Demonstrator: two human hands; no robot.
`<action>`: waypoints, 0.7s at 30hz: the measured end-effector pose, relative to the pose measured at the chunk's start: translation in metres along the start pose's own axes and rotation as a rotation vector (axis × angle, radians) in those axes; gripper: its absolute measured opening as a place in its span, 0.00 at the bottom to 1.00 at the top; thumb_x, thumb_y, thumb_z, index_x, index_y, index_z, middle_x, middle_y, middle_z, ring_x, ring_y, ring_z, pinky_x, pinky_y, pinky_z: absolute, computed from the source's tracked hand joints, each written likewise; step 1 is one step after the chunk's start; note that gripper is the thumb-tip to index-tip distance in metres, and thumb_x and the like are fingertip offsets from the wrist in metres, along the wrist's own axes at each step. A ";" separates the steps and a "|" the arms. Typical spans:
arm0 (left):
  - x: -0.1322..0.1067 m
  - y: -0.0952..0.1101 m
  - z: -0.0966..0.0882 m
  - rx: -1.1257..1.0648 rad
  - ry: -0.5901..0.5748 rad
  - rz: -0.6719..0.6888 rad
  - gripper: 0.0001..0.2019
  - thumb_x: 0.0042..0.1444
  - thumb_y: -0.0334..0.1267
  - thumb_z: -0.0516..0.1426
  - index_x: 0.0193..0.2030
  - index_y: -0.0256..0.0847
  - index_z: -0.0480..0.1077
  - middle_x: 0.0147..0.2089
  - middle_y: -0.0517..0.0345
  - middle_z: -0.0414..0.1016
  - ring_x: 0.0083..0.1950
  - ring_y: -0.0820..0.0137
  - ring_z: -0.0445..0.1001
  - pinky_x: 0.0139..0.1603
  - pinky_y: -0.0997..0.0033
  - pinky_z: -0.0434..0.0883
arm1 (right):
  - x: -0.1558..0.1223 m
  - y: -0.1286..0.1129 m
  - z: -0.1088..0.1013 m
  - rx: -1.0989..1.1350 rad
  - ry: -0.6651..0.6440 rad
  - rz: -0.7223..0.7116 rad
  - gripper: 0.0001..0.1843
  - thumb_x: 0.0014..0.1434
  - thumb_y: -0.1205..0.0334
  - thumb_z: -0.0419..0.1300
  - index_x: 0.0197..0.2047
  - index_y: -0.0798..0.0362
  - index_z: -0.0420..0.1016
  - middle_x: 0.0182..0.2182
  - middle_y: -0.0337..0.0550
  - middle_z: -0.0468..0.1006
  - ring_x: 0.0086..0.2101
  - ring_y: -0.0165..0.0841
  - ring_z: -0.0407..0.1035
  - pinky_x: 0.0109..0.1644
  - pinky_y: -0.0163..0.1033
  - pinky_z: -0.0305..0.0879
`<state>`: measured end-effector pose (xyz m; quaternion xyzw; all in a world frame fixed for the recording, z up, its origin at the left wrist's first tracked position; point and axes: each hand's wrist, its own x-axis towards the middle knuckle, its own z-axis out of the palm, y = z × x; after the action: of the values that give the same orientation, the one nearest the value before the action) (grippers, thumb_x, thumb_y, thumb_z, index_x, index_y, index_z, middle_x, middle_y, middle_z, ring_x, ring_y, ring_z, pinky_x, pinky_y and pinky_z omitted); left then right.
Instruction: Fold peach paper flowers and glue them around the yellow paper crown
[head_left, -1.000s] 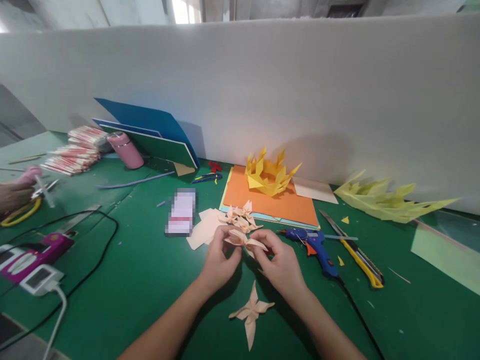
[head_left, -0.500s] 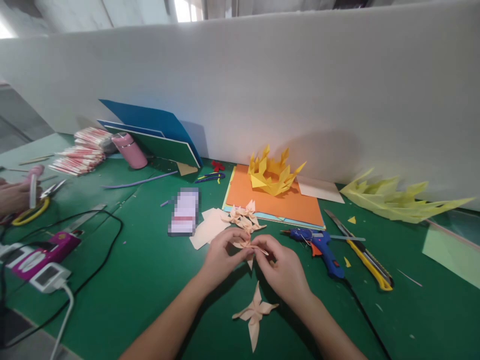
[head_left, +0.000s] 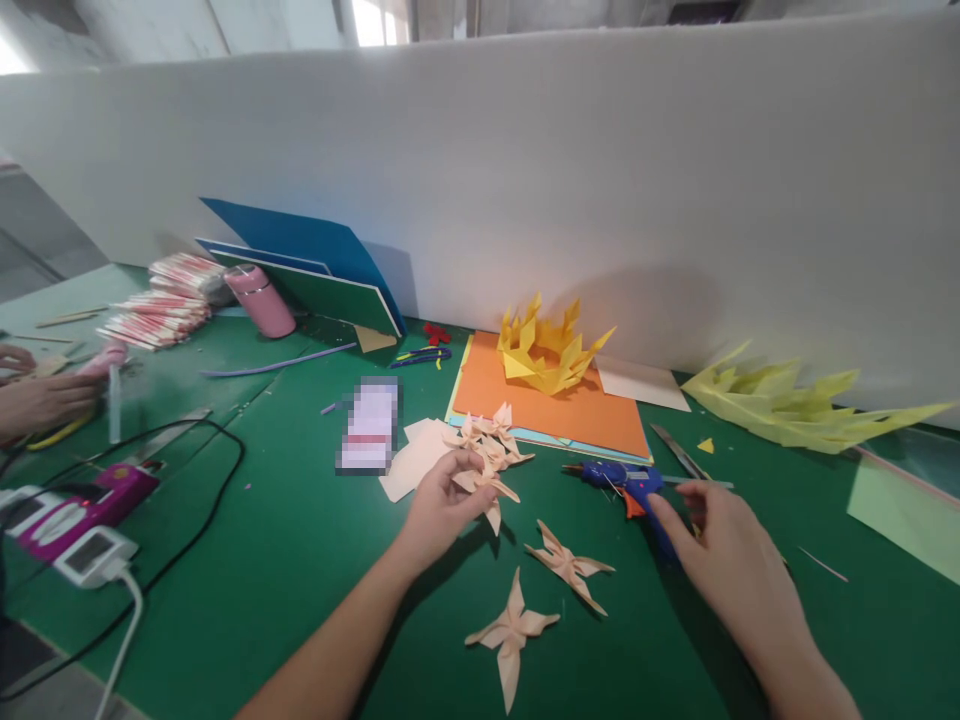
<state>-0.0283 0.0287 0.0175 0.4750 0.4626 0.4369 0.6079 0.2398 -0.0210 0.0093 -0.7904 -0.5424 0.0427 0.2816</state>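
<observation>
My left hand [head_left: 441, 505] pinches a peach folded-paper flower [head_left: 496, 488] between thumb and fingers. Behind it lies a small cluster of peach paper flowers [head_left: 504, 425], partly covered by the hand. Two more four-petal flowers rest on the green table in front: one tilted flower [head_left: 571, 566] and a flatter flower [head_left: 513, 625] closer to me. Over on the right, my right hand [head_left: 724, 550] hovers at the handle of a blue hot glue gun [head_left: 604, 473], fingers apart and curved. It hides most of the handle and the yellow utility knife, whose blade [head_left: 675, 448] shows.
A yellow paper crown [head_left: 544, 370] stands on orange sheets [head_left: 480, 385]; a pale-yellow crown [head_left: 802, 405] lies right. Peach paper [head_left: 420, 460] and a phone [head_left: 370, 425] are left of centre. Far left are a power strip [head_left: 94, 510], cables and another person's hand [head_left: 45, 400].
My right hand has left the flower and moved right to the glue gun. A second flower now lies on the table. The other person's hand and pink tool have shifted.
</observation>
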 end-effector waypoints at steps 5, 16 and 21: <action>0.001 0.000 0.000 -0.012 0.012 -0.041 0.21 0.36 0.44 0.67 0.35 0.38 0.67 0.26 0.66 0.66 0.25 0.79 0.67 0.28 0.76 0.66 | 0.003 0.024 0.014 0.045 -0.168 0.039 0.24 0.41 0.44 0.56 0.34 0.54 0.72 0.25 0.48 0.76 0.26 0.42 0.70 0.29 0.44 0.65; 0.002 -0.002 0.000 -0.127 -0.002 -0.073 0.19 0.33 0.38 0.68 0.34 0.38 0.69 0.31 0.63 0.69 0.31 0.76 0.69 0.37 0.73 0.68 | -0.005 -0.012 -0.003 0.622 -0.372 0.245 0.14 0.40 0.50 0.58 0.29 0.49 0.65 0.19 0.38 0.73 0.18 0.34 0.65 0.24 0.39 0.63; 0.002 -0.006 0.002 -0.111 -0.017 -0.087 0.17 0.34 0.36 0.68 0.33 0.38 0.71 0.33 0.61 0.71 0.34 0.75 0.70 0.40 0.71 0.68 | -0.017 -0.028 0.006 0.957 -0.647 0.281 0.16 0.46 0.49 0.59 0.22 0.51 0.62 0.15 0.34 0.66 0.14 0.26 0.58 0.19 0.34 0.55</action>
<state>-0.0254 0.0290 0.0120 0.4239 0.4524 0.4311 0.6556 0.2073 -0.0268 0.0135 -0.5866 -0.4113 0.5580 0.4188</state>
